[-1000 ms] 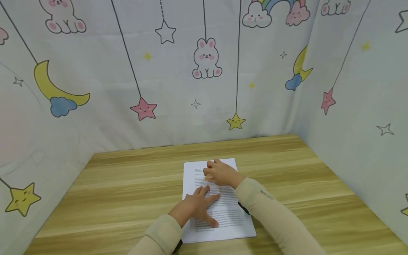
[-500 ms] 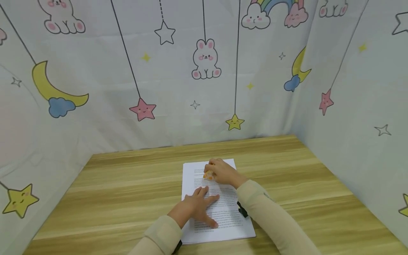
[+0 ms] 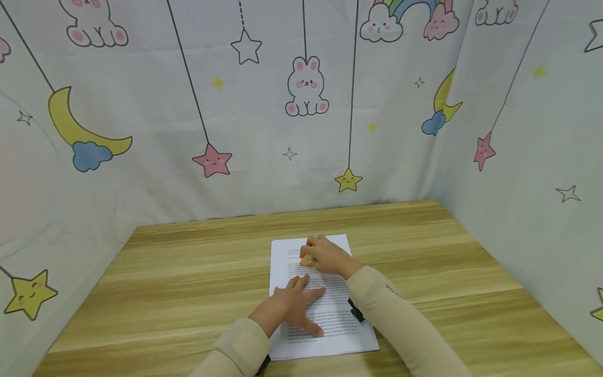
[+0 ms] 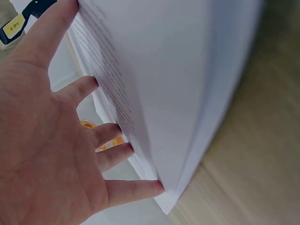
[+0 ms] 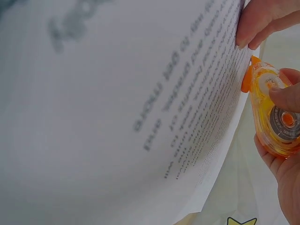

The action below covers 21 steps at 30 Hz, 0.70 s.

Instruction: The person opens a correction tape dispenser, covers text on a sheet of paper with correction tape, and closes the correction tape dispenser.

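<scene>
My left hand (image 3: 294, 303) lies spread on a stack of printed paper (image 3: 339, 340), its fingertips touching the top sheet. In the left wrist view, those fingers (image 4: 133, 190) are apart and grip nothing. Farther up the page, my right hand (image 3: 330, 256) holds an orange, see-through correction tape dispenser (image 3: 308, 262) with the fingers curled round it. In the right wrist view, the thumb presses the side of the dispenser (image 5: 265, 117), and its orange tip meets the lines of text. The print right under the tip is too small to read.
The paper lies on a wood-grain table (image 3: 188, 293). A white cloth curtain (image 3: 264, 120) printed with stars, moons and rabbits hangs behind the table and along its sides. Dark camera mounts (image 3: 356, 310) sit at both wrists.
My right hand has turned a little at the wrist, and more of the correction tape dispenser shows than a second ago. It has shifted slightly on the page. The left hand stays in place.
</scene>
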Tool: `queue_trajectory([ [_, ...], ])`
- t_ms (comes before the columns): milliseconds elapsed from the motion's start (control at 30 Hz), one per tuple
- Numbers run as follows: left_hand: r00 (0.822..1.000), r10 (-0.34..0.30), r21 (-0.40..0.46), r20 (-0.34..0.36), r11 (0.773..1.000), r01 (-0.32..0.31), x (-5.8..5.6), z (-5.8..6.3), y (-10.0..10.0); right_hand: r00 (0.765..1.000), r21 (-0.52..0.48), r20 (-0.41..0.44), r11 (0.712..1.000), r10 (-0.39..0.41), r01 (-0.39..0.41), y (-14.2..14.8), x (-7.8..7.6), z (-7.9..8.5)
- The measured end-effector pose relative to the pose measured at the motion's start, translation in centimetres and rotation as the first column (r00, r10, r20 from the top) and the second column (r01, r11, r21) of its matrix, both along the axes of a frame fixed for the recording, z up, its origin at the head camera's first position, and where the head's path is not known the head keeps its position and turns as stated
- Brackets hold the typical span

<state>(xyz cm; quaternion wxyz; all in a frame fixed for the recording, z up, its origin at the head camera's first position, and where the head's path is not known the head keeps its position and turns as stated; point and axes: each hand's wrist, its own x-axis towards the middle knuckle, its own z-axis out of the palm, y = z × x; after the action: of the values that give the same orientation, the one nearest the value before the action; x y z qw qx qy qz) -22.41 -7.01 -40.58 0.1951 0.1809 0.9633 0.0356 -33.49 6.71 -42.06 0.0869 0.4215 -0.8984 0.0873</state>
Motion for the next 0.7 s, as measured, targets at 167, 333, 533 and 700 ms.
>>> queue_trajectory([
  [167,1.0,-0.005,-0.004,-0.004,1.0,0.005,0.0,-0.1,-0.02,1.0,-0.013,-0.017,1.0,0.008,-0.009,0.0,0.01,-0.18],
  [333,1.0,-0.002,-0.001,0.001,1.0,0.002,-0.05,-0.24,-0.09,0.999,0.007,-0.041,1.0,0.023,-0.023,-0.11,-0.01,-0.31],
  [533,1.0,-0.005,-0.006,0.007,1.0,0.005,-0.12,-0.29,-0.09,0.999,0.036,-0.049,0.999,0.015,-0.013,-0.2,0.17,-0.22],
  [700,1.0,-0.007,-0.002,0.007,1.0,0.007,-0.12,-0.23,-0.11,0.998,0.068,-0.061,0.998,0.021,-0.017,-0.34,0.32,0.1],
])
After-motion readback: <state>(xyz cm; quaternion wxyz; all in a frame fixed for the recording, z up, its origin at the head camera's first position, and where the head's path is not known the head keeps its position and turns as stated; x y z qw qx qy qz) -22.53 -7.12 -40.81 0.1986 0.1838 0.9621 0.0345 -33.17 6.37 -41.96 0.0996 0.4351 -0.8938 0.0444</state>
